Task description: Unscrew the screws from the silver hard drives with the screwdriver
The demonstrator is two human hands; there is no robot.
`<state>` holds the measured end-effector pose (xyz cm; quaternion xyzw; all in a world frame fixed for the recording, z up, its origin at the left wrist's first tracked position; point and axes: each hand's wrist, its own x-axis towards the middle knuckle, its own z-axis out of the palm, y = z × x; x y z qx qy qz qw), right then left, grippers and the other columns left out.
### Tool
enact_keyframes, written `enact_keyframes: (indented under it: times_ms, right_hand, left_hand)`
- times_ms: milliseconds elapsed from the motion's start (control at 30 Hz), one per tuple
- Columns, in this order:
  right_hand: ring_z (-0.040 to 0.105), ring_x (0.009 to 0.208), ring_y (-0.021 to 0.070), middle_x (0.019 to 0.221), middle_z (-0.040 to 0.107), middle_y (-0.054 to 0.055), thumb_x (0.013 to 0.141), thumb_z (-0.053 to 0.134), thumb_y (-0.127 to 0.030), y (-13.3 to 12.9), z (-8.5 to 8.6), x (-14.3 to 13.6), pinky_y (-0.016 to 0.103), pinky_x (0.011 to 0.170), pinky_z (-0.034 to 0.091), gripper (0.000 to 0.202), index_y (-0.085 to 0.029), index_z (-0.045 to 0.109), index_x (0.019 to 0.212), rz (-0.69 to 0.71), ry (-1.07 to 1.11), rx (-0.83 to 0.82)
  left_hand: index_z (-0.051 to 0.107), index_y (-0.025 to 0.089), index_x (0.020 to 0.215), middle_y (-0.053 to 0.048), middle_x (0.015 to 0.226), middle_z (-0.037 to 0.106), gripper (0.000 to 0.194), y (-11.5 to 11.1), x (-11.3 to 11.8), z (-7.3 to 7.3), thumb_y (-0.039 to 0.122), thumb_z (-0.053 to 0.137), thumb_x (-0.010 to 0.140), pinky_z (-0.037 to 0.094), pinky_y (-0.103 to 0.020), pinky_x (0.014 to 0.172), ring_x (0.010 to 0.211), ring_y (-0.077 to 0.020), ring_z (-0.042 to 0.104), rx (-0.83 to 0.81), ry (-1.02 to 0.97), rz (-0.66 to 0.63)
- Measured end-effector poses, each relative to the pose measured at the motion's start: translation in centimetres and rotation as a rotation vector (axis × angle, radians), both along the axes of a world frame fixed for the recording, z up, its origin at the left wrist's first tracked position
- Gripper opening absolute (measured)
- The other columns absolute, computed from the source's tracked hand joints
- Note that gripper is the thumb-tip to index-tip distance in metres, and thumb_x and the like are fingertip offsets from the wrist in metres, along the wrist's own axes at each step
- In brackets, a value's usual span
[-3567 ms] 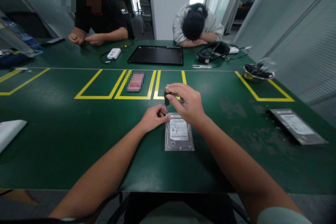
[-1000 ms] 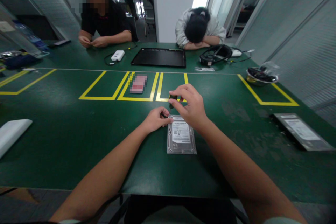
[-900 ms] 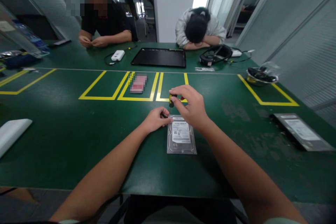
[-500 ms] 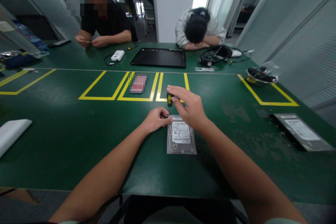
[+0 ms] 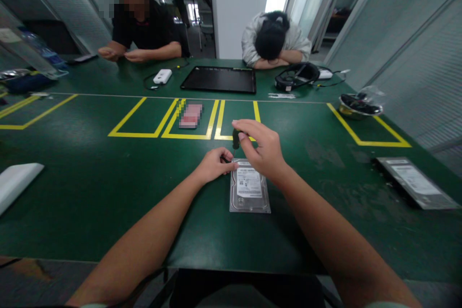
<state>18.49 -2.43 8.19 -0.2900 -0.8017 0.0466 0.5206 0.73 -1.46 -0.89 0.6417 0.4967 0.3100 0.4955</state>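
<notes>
A silver hard drive [image 5: 249,190] with a white label lies flat on the green table in front of me. My left hand [image 5: 215,164] is closed at its far left corner, with the thumb on the top face and the fingers curled beside the edge. Above that corner, my right hand [image 5: 262,147] grips a small screwdriver [image 5: 236,139] by its dark handle. The screwdriver stands nearly upright, and its thin shaft points down to the drive's corner. My left fingers are close to the tip, so its exact contact is hard to see.
A second hard drive [image 5: 415,180] lies at the right, and a metal bowl [image 5: 359,108] of dark parts stands behind it. Farther back are a black screen panel [image 5: 218,79] and a black headset [image 5: 296,76]. Two people sit across the table. A white object [image 5: 19,183] lies at left.
The screwdriver handle has turned, hiding its yellow mark, and its top leans slightly right. My right hand has shifted a little right. My left hand and the drive stay in place.
</notes>
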Motion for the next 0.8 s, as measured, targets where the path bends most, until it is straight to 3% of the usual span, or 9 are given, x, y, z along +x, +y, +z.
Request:
enact_keyframes:
  times_ms: [267, 467, 567, 700, 800]
  right_hand:
    - [0.064, 0.087, 0.0172, 0.092, 0.067, 0.006, 0.089, 0.064, -0.027, 0.19, -0.32, -0.14, 0.034, 0.077, 0.057, 0.015, -0.02, 0.07, 0.101, -0.052, 0.035, 0.01]
    - [0.065, 0.111, 0.019, 0.113, 0.071, 0.009, 0.093, 0.049, -0.013, 0.05, -0.15, -0.15, 0.04, 0.097, 0.053, 0.027, -0.018, 0.067, 0.111, 0.01, 0.026, 0.025]
    - [0.066, 0.105, 0.0177, 0.108, 0.072, 0.007, 0.093, 0.051, -0.014, 0.18, -0.43, -0.27, 0.037, 0.092, 0.055, 0.024, -0.02, 0.067, 0.11, 0.019, 0.026, 0.01]
    - [0.064, 0.087, 0.0172, 0.093, 0.066, 0.007, 0.089, 0.064, -0.025, 0.23, -0.67, -0.34, 0.034, 0.077, 0.057, 0.014, -0.019, 0.069, 0.1, -0.073, 0.073, -0.003]
    - [0.066, 0.096, 0.019, 0.1, 0.068, 0.008, 0.09, 0.06, -0.023, 0.06, -0.51, -0.32, 0.036, 0.083, 0.057, 0.016, -0.019, 0.069, 0.103, -0.069, 0.068, 0.01]
  left_hand:
    - [0.055, 0.016, 0.087, 0.002, 0.075, 0.061, 0.038, 0.07, -0.11, -0.07, 0.038, 0.081, 0.069, 0.046, -0.021, 0.045, 0.053, -0.0094, 0.059, 0.022, 0.008, -0.007]
    - [0.055, 0.016, 0.087, 0.001, 0.077, 0.062, 0.038, 0.0, -0.07, 0.02, 0.037, 0.081, 0.068, 0.047, -0.021, 0.045, 0.053, -0.0097, 0.06, 0.017, 0.012, -0.004]
    - [0.054, 0.016, 0.086, 0.001, 0.075, 0.061, 0.038, 0.01, -0.04, 0.08, 0.036, 0.08, 0.069, 0.048, -0.022, 0.045, 0.054, -0.0108, 0.06, 0.009, 0.005, -0.006]
    - [0.055, 0.016, 0.087, 0.002, 0.075, 0.06, 0.038, -0.01, -0.05, 0.07, 0.037, 0.081, 0.068, 0.047, -0.022, 0.044, 0.054, -0.0105, 0.06, 0.011, 0.009, 0.001]
    - [0.055, 0.016, 0.087, 0.001, 0.076, 0.061, 0.039, 0.0, -0.1, -0.04, 0.038, 0.081, 0.068, 0.047, -0.021, 0.044, 0.054, -0.0101, 0.06, 0.016, 0.014, 0.005]
